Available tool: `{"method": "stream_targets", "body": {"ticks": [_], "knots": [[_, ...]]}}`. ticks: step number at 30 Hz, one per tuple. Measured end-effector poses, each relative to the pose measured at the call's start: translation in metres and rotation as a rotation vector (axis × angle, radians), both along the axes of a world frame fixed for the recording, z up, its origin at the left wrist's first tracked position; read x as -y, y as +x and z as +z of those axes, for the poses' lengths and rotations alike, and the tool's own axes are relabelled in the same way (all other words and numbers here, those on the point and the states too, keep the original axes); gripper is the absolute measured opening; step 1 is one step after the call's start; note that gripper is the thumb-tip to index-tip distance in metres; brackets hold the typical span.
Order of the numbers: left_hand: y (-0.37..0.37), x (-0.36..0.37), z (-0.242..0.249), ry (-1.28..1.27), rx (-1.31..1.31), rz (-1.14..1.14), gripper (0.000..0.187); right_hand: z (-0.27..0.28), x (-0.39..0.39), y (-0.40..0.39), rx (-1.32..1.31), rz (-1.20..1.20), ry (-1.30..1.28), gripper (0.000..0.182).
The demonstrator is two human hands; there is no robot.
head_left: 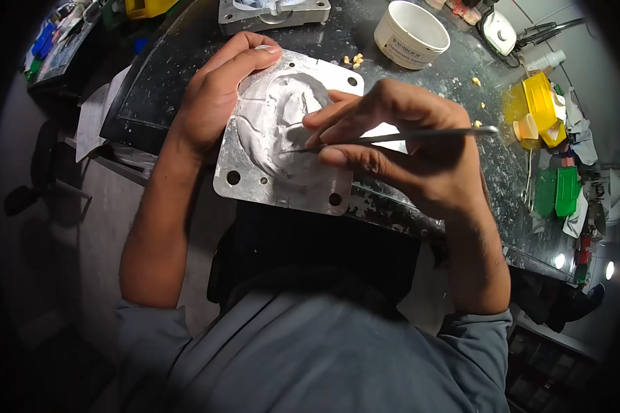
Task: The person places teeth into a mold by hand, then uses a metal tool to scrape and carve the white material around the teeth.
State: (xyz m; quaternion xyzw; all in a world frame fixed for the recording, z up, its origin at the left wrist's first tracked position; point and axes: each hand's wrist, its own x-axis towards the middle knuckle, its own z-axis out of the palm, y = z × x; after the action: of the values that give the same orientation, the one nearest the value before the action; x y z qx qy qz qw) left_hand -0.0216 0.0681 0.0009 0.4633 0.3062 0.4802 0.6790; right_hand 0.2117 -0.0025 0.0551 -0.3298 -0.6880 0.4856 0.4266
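A square metal flask plate (244,155) with round holes at its corners is tilted over the table's near edge. White plaster with a horseshoe-shaped, dental-looking mould (293,103) fills its middle. My left hand (231,79) grips the plate's upper left edge, fingers over the rim. Between the thumb and fingers of my right hand (399,131) is a thin metal carving tool (448,133), its tip touching the plaster left of the thumb. My right fingers hide part of the mould's right side.
A second metal flask part (275,19) lies at the back of the dark table (165,76). Behind my right hand stands a white tub (410,38), with yellowish crumbs (355,60) nearby. Yellow bins (537,103) and a green bin (566,191) line the right side.
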Motion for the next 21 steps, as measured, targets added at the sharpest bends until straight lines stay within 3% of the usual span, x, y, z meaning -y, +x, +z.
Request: {"method": "stream_targets", "body": {"ticks": [2,7,21], "knots": [[0.000,0.002,0.000,-0.010,-0.014,0.020,0.019,0.000,-0.010,0.002,0.101,0.081,0.105,0.019],[0.002,0.003,0.001,-0.010,-0.034,0.030,0.021,-0.002,-0.016,0.003,0.090,0.039,-0.057,0.021],[0.002,0.004,-0.001,0.019,-0.044,0.043,0.022,-0.005,-0.018,0.004,0.130,0.057,0.008,0.022]]}}
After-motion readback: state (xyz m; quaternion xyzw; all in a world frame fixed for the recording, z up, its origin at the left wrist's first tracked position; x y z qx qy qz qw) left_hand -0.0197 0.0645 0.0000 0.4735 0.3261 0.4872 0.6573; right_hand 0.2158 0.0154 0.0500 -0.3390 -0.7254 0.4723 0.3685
